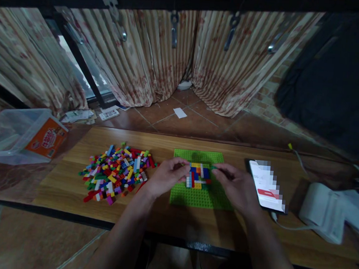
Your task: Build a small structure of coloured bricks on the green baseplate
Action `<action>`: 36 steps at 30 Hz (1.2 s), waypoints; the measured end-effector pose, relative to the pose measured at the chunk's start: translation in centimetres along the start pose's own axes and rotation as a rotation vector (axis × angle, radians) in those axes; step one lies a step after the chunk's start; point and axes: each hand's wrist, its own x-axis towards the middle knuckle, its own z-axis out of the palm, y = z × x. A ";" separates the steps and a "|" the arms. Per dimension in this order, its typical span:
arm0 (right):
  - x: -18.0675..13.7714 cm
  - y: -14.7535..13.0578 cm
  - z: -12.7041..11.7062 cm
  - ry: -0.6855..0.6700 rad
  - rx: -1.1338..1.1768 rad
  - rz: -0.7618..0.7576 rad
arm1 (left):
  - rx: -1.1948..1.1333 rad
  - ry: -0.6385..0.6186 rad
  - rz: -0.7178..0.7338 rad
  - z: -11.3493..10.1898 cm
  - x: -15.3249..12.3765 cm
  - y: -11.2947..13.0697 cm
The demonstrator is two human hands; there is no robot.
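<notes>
A green studded baseplate [195, 196] lies on the wooden table [69, 188]. A small patch of coloured bricks [198, 176] is built on its middle. My left hand [166, 177] rests at the left side of that patch, fingers curled against it. My right hand [236, 186] sits at the patch's right side, fingertips pinched on a small green brick [214, 167] at the patch's edge. A heap of loose coloured bricks [116, 173] lies left of the baseplate.
A phone [267, 185] with a lit screen lies right of the baseplate, a cable running from it. A white device [324, 212] sits at the far right. A clear plastic tub [18, 134] with an orange label stands at the left. Curtains hang behind.
</notes>
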 end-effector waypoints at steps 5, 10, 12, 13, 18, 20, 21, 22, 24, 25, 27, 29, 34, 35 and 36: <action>0.9 1.9 -1.1 0.081 -0.196 0.061 | 0.151 0.119 0.036 -0.6 0.7 -0.7; 0.6 0.6 -0.5 -0.011 -0.302 0.073 | 0.247 0.101 0.061 -0.7 0.8 -1.0; 0.6 0.2 -0.3 -0.013 -0.328 0.073 | 0.289 0.098 0.073 -0.8 0.8 -1.1; 0.7 0.1 -0.2 -0.012 -0.339 0.072 | 0.306 0.100 0.079 -0.8 0.8 -1.1; 0.9 0.3 0.1 -0.017 -0.382 0.081 | 0.375 0.104 0.090 -0.9 0.7 -1.1; 0.9 0.3 0.2 -0.013 -0.379 0.095 | 0.405 0.103 0.106 -0.9 0.7 -1.2; 0.9 0.3 0.3 -0.012 -0.373 0.101 | 0.419 0.101 0.112 -1.0 0.7 -1.2; 0.9 0.2 0.4 -0.012 -0.366 0.103 | 0.432 0.102 0.115 -1.0 0.7 -1.3; 0.9 0.2 0.5 -0.005 -0.347 0.097 | 0.448 0.103 0.112 -1.1 0.8 -1.4; 0.9 0.2 0.5 0.004 -0.333 0.090 | 0.451 0.105 0.110 -1.2 0.8 -1.4; 0.8 0.3 0.6 0.020 -0.283 0.068 | 0.455 0.110 0.107 -1.2 0.8 -1.4; 0.7 0.3 0.9 0.002 -0.197 0.018 | 0.466 0.116 0.112 -1.1 0.8 -1.4; 0.4 0.2 2.3 -0.092 -0.051 -0.154 | 0.523 0.118 0.144 -1.0 0.8 -1.5; 0.4 0.2 2.5 -0.098 -0.058 -0.171 | 0.539 0.119 0.145 -1.0 0.8 -1.5; 0.4 0.2 2.8 -0.099 -0.071 -0.179 | 0.555 0.119 0.144 -1.0 0.8 -1.6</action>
